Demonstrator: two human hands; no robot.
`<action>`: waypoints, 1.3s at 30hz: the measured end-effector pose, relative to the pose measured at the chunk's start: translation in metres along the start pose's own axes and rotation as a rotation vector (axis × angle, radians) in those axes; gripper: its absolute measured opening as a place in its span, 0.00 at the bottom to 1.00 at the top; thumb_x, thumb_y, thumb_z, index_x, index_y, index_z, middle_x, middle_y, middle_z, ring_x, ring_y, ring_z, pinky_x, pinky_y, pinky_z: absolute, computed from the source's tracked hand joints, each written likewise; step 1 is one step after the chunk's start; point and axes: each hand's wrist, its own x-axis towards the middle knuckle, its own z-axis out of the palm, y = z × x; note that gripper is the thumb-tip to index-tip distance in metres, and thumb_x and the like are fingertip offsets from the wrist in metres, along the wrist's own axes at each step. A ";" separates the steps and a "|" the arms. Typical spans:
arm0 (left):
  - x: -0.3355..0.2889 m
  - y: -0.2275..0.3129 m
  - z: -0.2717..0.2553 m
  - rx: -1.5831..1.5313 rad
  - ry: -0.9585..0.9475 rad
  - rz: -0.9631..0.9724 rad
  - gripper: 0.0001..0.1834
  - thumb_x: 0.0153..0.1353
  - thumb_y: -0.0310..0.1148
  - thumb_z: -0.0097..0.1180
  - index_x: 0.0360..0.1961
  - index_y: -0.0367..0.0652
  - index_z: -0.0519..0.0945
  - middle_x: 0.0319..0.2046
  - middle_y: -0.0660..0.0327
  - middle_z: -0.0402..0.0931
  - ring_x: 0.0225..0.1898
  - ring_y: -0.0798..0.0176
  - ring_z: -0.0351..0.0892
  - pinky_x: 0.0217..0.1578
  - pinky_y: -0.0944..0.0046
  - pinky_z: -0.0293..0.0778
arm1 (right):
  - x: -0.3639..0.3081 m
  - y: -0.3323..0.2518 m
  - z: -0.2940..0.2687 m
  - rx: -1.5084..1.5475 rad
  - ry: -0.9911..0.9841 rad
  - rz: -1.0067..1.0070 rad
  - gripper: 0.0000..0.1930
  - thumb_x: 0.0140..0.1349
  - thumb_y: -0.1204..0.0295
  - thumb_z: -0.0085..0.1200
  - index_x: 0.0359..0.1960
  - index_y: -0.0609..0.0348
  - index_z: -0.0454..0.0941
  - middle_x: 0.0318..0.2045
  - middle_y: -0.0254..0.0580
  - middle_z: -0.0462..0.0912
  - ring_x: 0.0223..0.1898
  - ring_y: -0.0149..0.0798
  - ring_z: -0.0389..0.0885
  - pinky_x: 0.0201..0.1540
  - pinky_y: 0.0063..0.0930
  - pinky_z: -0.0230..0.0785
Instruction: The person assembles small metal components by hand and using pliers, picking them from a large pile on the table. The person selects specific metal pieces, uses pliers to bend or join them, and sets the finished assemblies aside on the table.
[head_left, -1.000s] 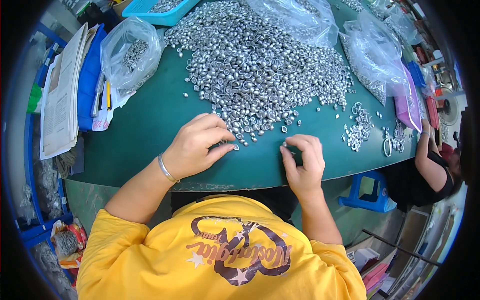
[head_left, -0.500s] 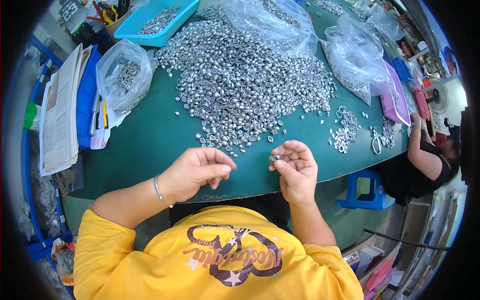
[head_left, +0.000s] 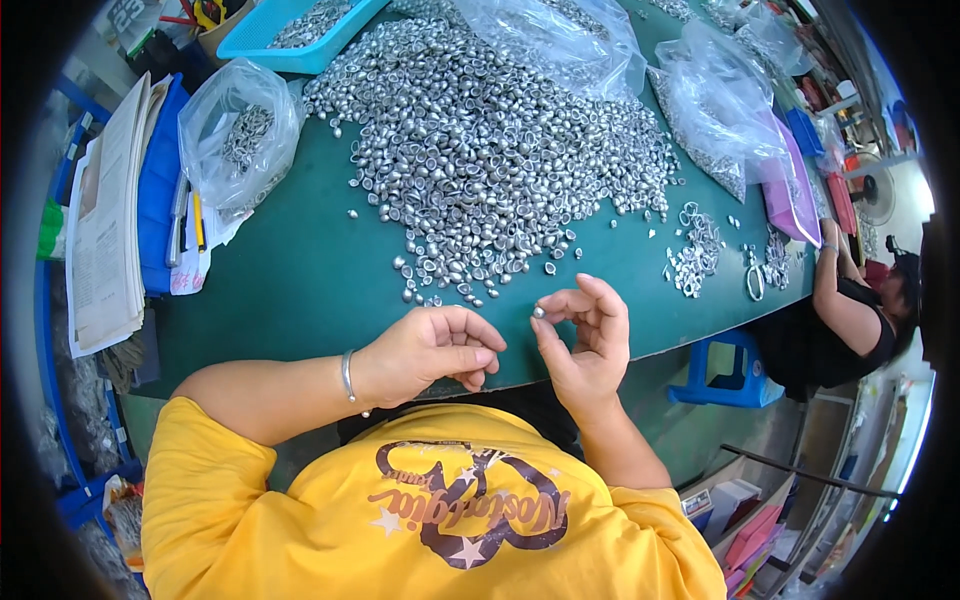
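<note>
My right hand (head_left: 588, 345) pinches a small silvery dome-shaped metal piece (head_left: 539, 312) between thumb and index finger, above the green table's near edge. The other fingers of that hand are raised and loosely bent. To its left, my left hand (head_left: 440, 350) is closed, its thumb laid against curled fingers. Whatever may be in them is hidden. Just beyond both hands spreads a large heap of small silvery hollow metal pieces (head_left: 500, 160). Some lie rounded side up, others show their open side. A few strays sit near my left fingertips.
Clear plastic bags (head_left: 240, 140) of metal parts stand left and right of the heap. A light-blue basket (head_left: 300, 60) is behind. Small metal rings and links (head_left: 695, 250) lie to the right, near a purple tray (head_left: 790, 190). A co-worker (head_left: 840, 320) sits beyond a blue stool (head_left: 725, 370).
My left hand has moved right, closer to my right hand, with its fingers curled in more. My right hand has shifted slightly left and turned the metal piece in its pinch.
</note>
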 end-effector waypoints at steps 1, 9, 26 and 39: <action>0.000 0.000 0.000 -0.007 -0.007 0.007 0.08 0.58 0.27 0.51 0.39 0.36 0.74 0.30 0.60 0.75 0.29 0.70 0.75 0.33 0.71 0.73 | 0.001 -0.001 0.001 0.029 0.001 0.008 0.26 0.48 0.89 0.54 0.50 0.66 0.61 0.32 0.44 0.76 0.35 0.33 0.78 0.38 0.21 0.71; 0.000 0.002 -0.005 -0.104 -0.050 -0.046 0.10 0.60 0.27 0.48 0.42 0.35 0.72 0.33 0.58 0.75 0.32 0.68 0.76 0.36 0.69 0.73 | 0.000 -0.007 -0.003 0.633 -0.009 0.388 0.20 0.51 0.89 0.51 0.46 0.65 0.62 0.36 0.47 0.75 0.39 0.37 0.78 0.40 0.25 0.74; 0.007 0.002 -0.011 -0.304 -0.190 -0.205 0.14 0.62 0.27 0.42 0.47 0.31 0.70 0.35 0.52 0.75 0.28 0.67 0.77 0.30 0.70 0.75 | 0.050 0.014 -0.015 -0.771 -0.222 -0.189 0.09 0.46 0.78 0.57 0.31 0.60 0.77 0.27 0.42 0.74 0.29 0.45 0.71 0.34 0.32 0.66; 0.009 -0.001 -0.014 -0.326 -0.221 -0.197 0.15 0.63 0.27 0.41 0.48 0.32 0.69 0.36 0.53 0.75 0.33 0.66 0.77 0.33 0.69 0.75 | 0.042 0.009 -0.038 1.105 -0.132 0.779 0.06 0.56 0.83 0.47 0.35 0.69 0.73 0.34 0.56 0.78 0.34 0.39 0.80 0.33 0.26 0.77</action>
